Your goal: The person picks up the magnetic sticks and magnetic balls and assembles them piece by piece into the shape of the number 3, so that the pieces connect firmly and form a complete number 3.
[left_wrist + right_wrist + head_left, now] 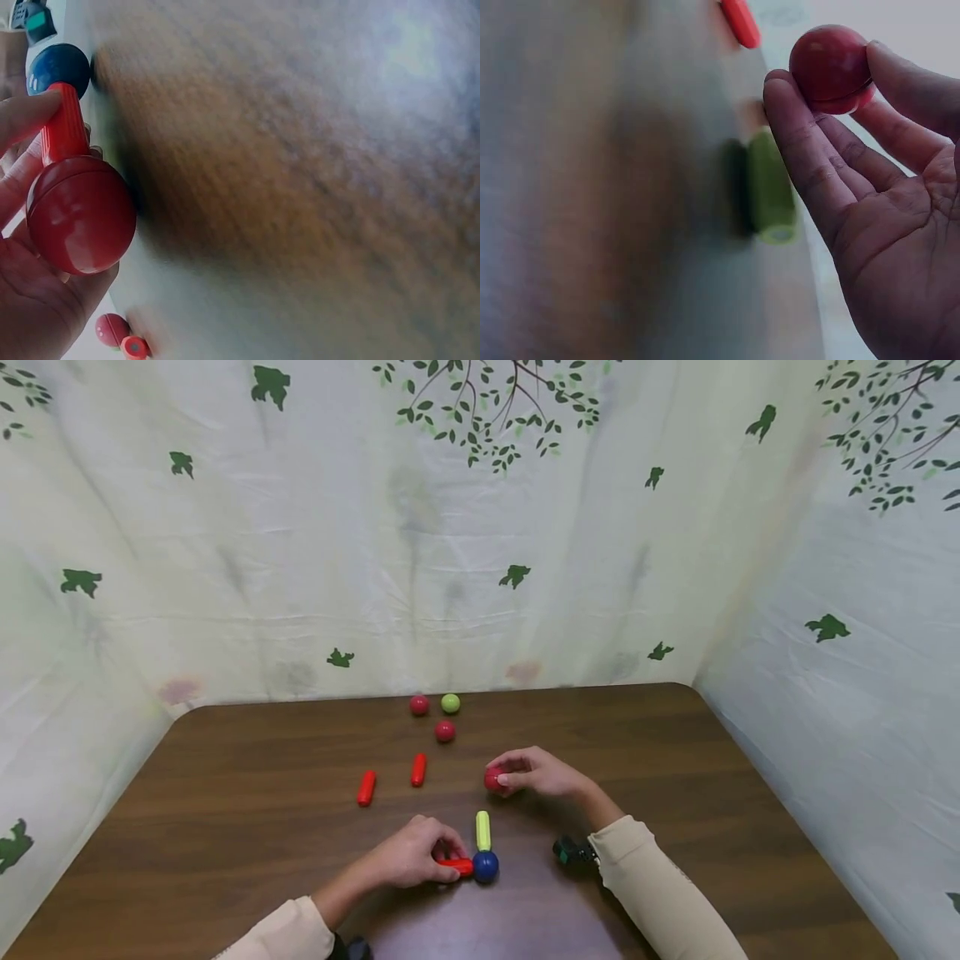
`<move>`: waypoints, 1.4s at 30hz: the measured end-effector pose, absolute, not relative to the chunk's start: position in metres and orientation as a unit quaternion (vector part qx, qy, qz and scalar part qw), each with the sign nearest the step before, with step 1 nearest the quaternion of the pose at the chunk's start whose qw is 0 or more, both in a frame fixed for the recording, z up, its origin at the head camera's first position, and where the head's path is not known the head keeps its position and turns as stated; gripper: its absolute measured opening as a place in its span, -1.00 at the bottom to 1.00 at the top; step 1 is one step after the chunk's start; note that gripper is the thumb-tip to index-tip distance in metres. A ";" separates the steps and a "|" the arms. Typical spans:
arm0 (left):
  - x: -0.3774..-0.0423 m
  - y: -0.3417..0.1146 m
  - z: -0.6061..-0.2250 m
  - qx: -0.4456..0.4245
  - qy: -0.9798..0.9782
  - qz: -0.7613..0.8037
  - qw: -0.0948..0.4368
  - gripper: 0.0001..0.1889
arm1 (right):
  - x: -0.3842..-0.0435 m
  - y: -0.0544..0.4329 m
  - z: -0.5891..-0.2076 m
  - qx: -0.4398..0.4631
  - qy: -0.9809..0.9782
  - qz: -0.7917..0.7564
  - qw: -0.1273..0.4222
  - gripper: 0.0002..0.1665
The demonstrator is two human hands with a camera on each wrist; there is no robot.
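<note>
In the head view my left hand (420,852) pinches a red stick (459,866) whose tip meets a blue ball (485,867). The left wrist view shows a red ball (82,215) at the stick's other end, close to the palm; the hand hides this ball from the head camera. A yellow-green stick (483,832) extends from the far side of the blue ball. Further right and back, my right hand (543,774) holds another red ball (831,67) between thumb and fingers, just above or at the table; which one I cannot tell.
Two loose red sticks, a left one (366,788) and a right one (418,770), lie on the brown table (247,827). Near the back edge are two red balls, one nearer (445,731) and one farther (419,705), and a green ball (450,703). A leaf-patterned curtain (337,543) stands behind.
</note>
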State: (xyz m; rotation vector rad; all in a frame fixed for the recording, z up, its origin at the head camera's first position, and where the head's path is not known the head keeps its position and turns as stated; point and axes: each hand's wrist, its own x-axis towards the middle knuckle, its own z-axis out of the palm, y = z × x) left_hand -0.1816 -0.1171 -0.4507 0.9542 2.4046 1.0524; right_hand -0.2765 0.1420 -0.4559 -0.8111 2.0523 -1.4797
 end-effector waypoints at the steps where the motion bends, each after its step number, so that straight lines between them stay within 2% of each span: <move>1: -0.182 -0.117 -0.451 0.337 0.848 0.371 0.173 -0.88 | -0.274 0.141 -0.458 -0.298 0.744 -0.546 0.244 -0.63; 12: -0.184 -0.117 -0.451 0.340 0.849 0.365 0.176 -0.89 | -0.261 0.131 -0.472 -0.299 0.731 -0.567 0.233 -0.67; 42: -0.186 -0.116 -0.451 0.334 0.845 0.375 0.182 -0.89 | -0.265 0.121 -0.464 -0.299 0.798 -0.462 0.247 -0.65</move>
